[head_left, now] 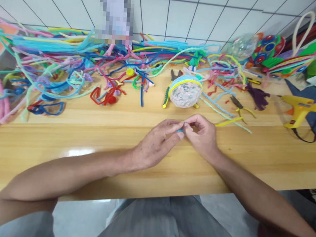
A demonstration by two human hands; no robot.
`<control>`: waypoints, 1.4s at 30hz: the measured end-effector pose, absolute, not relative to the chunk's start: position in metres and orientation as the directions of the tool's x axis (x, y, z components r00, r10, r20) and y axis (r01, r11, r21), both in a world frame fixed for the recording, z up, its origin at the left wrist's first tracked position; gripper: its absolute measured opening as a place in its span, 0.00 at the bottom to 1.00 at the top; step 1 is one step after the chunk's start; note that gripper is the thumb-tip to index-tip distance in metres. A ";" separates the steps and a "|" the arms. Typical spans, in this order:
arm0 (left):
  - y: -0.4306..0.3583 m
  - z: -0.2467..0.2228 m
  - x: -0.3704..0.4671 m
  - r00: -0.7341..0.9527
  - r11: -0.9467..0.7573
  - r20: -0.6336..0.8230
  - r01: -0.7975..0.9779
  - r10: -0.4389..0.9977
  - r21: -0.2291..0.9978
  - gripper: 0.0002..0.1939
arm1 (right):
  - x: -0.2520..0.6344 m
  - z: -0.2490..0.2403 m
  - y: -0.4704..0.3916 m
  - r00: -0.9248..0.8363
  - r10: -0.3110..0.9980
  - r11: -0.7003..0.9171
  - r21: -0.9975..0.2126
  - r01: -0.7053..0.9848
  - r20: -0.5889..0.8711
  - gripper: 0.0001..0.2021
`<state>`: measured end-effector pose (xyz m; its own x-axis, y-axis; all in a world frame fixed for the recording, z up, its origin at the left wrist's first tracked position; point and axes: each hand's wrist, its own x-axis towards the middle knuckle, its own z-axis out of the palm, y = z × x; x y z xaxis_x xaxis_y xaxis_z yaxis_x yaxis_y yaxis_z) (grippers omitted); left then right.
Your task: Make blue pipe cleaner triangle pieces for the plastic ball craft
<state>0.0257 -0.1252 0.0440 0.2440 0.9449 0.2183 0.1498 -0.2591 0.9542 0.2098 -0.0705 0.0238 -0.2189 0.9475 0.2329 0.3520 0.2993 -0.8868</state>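
My left hand [156, 141] and my right hand [202, 135] meet over the wooden table [114, 134], fingertips pinched together. Between them is a small blue piece [180, 130], probably pipe cleaner, mostly covered by the fingers; both hands grip it. Just beyond them sits a clear round ball [185, 94] with a yellow and light blue band round its upper part. Green-handled pliers [166, 94] lie partly behind the ball. A yellow strip [228, 122] lies to the right of my right hand.
Many coloured pipe cleaners [58, 49] are heaped along the tiled wall. At the right are small pliers [242, 108], a yellow glue gun [297, 108] with a black cord, and a colourful decorated ball [269, 48]. A red pipe cleaner shape [108, 96] lies left of centre.
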 end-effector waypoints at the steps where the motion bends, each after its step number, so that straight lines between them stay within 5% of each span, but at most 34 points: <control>1: -0.123 0.046 0.024 0.239 -0.238 0.207 0.111 0.949 0.965 0.12 | 0.211 0.025 -0.071 -0.219 0.950 0.283 -0.905 0.319 0.220 0.02; 12: -0.100 0.037 0.018 0.237 0.189 -0.125 -0.273 0.963 0.943 0.19 | 0.212 0.033 -0.074 -0.327 0.908 0.340 -0.915 0.218 0.260 0.02; 35: -0.098 0.035 0.016 0.234 0.200 -0.153 -0.190 0.960 0.961 0.18 | 0.215 0.038 -0.079 -0.390 0.871 0.442 -0.821 0.360 0.298 0.03; 42: -0.097 0.034 0.015 0.265 0.062 -0.031 -0.108 0.964 0.992 0.14 | 0.218 0.042 -0.080 -0.452 0.849 0.464 -0.795 0.391 0.274 0.04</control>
